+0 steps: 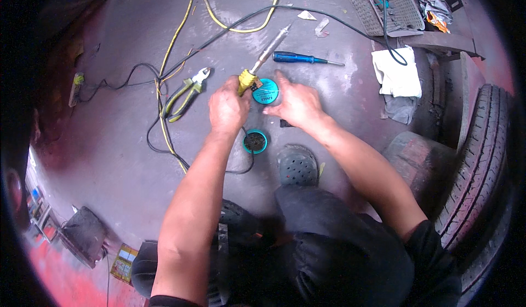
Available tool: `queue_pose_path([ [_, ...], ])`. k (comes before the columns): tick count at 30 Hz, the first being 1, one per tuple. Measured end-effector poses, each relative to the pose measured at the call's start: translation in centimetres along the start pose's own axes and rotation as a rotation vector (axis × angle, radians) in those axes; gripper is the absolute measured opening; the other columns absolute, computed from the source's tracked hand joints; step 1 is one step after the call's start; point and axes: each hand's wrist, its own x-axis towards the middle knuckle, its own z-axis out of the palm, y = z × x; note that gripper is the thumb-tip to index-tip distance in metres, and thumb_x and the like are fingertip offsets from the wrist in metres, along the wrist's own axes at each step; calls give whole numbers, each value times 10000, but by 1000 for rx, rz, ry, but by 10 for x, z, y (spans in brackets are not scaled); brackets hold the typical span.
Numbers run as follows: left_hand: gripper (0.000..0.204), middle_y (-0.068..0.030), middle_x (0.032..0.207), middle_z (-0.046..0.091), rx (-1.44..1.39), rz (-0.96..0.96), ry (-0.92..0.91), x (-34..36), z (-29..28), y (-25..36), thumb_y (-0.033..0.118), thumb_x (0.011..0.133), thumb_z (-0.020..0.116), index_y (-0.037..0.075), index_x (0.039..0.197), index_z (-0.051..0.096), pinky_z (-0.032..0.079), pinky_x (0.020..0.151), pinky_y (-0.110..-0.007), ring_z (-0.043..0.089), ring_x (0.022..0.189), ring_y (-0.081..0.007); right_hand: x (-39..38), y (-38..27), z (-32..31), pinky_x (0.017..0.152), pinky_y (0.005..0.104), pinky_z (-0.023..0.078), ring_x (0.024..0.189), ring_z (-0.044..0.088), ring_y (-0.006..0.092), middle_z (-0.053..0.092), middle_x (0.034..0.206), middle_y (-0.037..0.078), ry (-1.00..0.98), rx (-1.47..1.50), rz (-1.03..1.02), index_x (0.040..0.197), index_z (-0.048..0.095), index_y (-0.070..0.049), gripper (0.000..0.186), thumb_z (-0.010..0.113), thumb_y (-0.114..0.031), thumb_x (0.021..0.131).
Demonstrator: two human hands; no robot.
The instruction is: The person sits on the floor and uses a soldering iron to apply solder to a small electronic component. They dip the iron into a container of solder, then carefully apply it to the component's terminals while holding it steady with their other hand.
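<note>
My left hand point(228, 105) is closed round the yellow handle of a soldering iron point(269, 49), whose metal shaft points away and to the right. Beside its handle lies a round teal lid point(267, 93), with a small brownish piece point(256, 84) at its upper left edge. My right hand point(297, 103) is at the lid's right, thumb and forefinger spread apart around it; whether they touch the lid is hard to tell. Closer to me stands a small round tin point(255, 141) with a teal rim and dark contents. A black cord runs past it from my left hand.
Pliers point(187, 93) with green-black handles lie left, and a blue screwdriver point(301, 58) lies beyond my right hand. Black and yellow cables point(163, 96) cross the floor. A white cloth point(395, 71) and a tyre point(476, 159) are at the right. My shoe point(297, 164) is near the tin.
</note>
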Motion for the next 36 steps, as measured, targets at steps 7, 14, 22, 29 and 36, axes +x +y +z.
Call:
queue_pose_path([
  [7,272,-184,1012,709,2,34,-88,-7,1,4,228,850,719,88,1068,636,531,824,-509,671,943,-423,-37,29,-10,763,505,556,821,715,406,706,800,231,98,252,275,1267,604,-31,572,709,-418,859],
  [14,359,-253,972,691,47,-29,46,-51,-65,1,248,876,708,17,1140,631,531,798,-485,676,926,-438,-38,18,15,742,590,507,813,654,500,671,831,283,123,229,90,1087,610,-19,278,502,-266,1022],
  [22,346,-319,1001,660,-15,-235,-254,-178,-149,17,128,938,662,-31,1230,565,535,803,-497,664,966,-492,-16,11,33,737,582,514,823,672,472,696,845,244,86,212,0,1119,626,-48,282,529,-295,1024],
  [29,321,-316,864,650,-57,-280,-335,-180,-97,16,182,970,625,-18,1210,549,512,700,-543,660,845,-498,-8,14,41,762,499,530,846,691,408,709,874,217,61,308,62,1120,662,-50,275,569,-284,1011],
  [36,332,-276,839,678,-72,-299,-318,-163,-81,21,184,958,620,-23,1204,539,533,718,-550,673,795,-479,-7,27,57,822,458,530,940,684,382,709,994,235,92,413,111,1146,668,-26,298,574,-276,1013],
])
